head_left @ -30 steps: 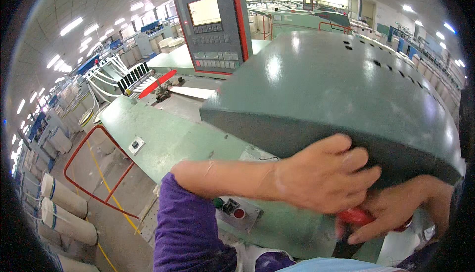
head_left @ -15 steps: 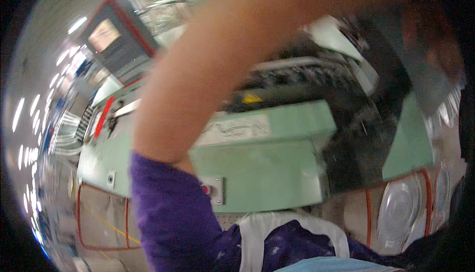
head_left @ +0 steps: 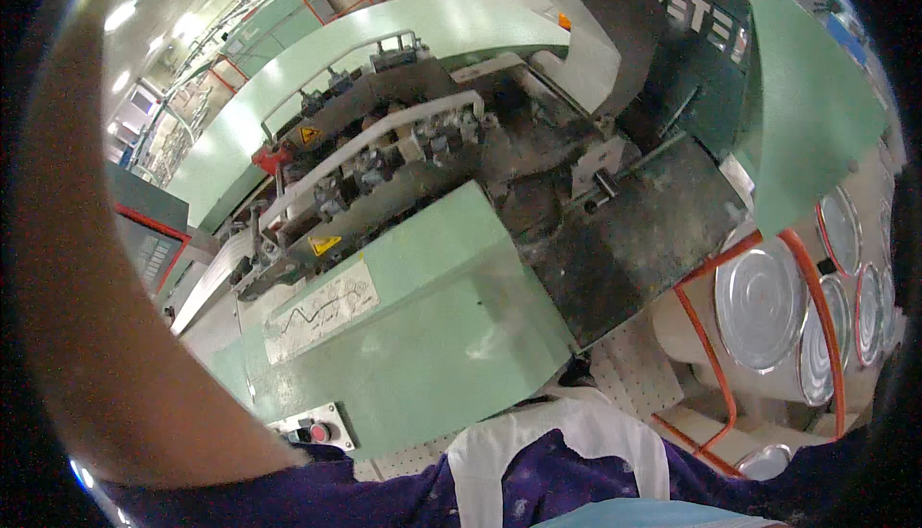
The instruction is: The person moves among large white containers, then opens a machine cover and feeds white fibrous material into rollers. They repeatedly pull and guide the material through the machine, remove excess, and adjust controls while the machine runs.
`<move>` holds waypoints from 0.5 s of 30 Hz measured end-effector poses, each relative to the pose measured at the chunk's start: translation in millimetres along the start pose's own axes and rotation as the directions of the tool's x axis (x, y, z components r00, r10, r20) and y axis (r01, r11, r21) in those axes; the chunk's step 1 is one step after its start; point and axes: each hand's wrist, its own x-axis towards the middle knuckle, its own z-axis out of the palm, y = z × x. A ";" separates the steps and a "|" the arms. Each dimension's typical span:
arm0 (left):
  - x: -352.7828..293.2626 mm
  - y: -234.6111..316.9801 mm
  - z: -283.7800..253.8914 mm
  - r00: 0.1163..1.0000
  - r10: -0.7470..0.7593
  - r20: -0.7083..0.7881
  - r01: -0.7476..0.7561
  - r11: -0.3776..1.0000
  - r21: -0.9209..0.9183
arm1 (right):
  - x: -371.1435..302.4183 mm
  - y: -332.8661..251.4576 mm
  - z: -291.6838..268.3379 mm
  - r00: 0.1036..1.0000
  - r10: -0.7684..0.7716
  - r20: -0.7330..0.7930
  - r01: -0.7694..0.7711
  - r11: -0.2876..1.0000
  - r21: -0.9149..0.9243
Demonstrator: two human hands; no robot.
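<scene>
Head view showed no fingers: both the left hand and the right hand lay out of frame, so I couldn't tell whether they were spread, pressed together or pinching something. Nearest to them, the left forearm (head_left: 106, 288) rose along 9 o'clock, bare above a purple sleeve (head_left: 336, 490). From the middle toward 11 o'clock sat the green machine (head_left: 451, 336), its rollers (head_left: 375, 168) exposed.

Working well with an arm raised like that called, I judged, for a sure grip overhead, balanced feet, and elbow and sleeve kept off the rollers and away from the red button (head_left: 320, 431) at 7 o'clock.

As for markings, a white label (head_left: 322, 312) at 8 o'clock carried a zigzag line drawing, its small print too fine to read. A yellow warning triangle (head_left: 325, 246) sat at 9 o'clock. Large pale lettering (head_left: 698, 17) crossed a dark panel (head_left: 706, 86) between 1 and 2 o'clock.

Farther out, pale drums (head_left: 759, 307) lay toward 4 o'clock behind a red rail (head_left: 816, 307).
</scene>
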 end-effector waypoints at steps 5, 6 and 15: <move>15.0 4.6 59.5 0.998 0.018 0.066 -0.017 1.000 -0.018 | 59.4 23.6 63.4 0.998 0.035 -0.043 -0.035 0.999 0.004; 8.5 3.8 69.7 0.994 0.028 0.102 -0.026 0.999 -0.021 | 70.1 24.9 73.7 0.998 0.033 -0.052 -0.033 0.999 0.006; -226.9 33.7 -49.6 0.612 -0.391 0.688 0.318 0.917 0.239 | 144.9 37.9 106.4 0.987 -0.023 -0.161 0.019 1.000 -0.025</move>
